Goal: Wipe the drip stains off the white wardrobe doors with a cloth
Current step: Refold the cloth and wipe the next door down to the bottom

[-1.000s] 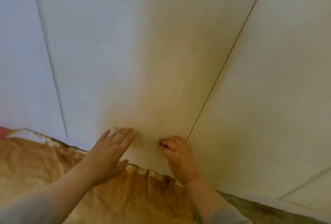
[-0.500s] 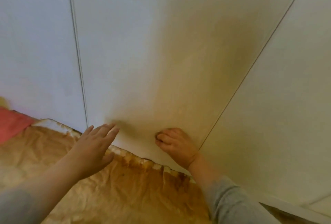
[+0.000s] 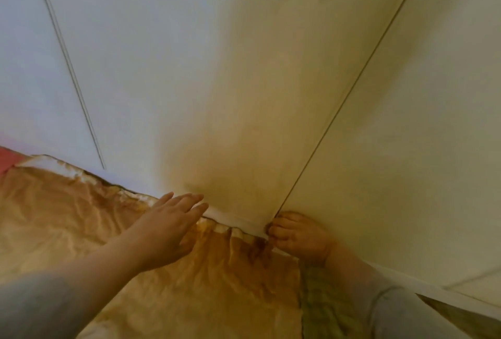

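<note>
The white wardrobe doors [image 3: 168, 73] fill the upper view, split by a seam on the left [image 3: 70, 67] and a seam on the right [image 3: 352, 89]. No distinct drip mark shows, only a yellowish cast on the middle door. My right hand [image 3: 298, 235] is curled tight against the middle door's bottom corner, right at the right seam. No cloth shows in it, and whatever lies under the fingers is hidden. My left hand [image 3: 168, 222] reaches forward with straight fingers, its fingertips at the same door's bottom edge [image 3: 233, 216].
A crumpled golden satin cover [image 3: 81, 225] lies against the wardrobe's foot under my left arm. There is a red patch [image 3: 6, 160] at the far left and green checked fabric [image 3: 322, 303] beside my right sleeve. A lower white panel [image 3: 477, 287] sits at the bottom right.
My right hand has slid from the door's face down and right to its bottom corner at the seam. My left hand stayed flat and shifted right along the bottom edge. The view swung.
</note>
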`<state>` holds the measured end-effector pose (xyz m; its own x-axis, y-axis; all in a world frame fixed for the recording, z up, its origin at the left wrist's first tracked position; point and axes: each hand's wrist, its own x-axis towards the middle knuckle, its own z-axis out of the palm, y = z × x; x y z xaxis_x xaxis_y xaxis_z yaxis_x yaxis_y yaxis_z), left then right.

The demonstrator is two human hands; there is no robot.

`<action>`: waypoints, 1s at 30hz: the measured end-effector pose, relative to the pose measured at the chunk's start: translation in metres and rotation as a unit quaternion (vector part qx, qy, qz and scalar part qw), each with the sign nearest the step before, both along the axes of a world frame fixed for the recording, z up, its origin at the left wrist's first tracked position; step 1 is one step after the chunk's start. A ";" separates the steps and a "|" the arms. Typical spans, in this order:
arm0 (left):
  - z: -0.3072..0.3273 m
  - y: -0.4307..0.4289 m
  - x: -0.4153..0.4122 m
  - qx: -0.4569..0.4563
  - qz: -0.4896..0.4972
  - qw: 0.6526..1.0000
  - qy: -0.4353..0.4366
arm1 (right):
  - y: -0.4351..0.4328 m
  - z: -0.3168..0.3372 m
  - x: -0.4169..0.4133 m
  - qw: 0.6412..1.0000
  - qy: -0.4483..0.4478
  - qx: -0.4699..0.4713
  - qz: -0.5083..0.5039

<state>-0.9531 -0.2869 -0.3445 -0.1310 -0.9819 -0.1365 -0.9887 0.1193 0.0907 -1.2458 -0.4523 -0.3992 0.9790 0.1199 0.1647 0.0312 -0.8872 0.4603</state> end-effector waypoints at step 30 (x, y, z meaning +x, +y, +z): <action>0.015 -0.033 -0.290 0.126 -0.191 0.970 0.078 | 0.113 0.015 -0.296 0.777 -0.298 0.177 -0.526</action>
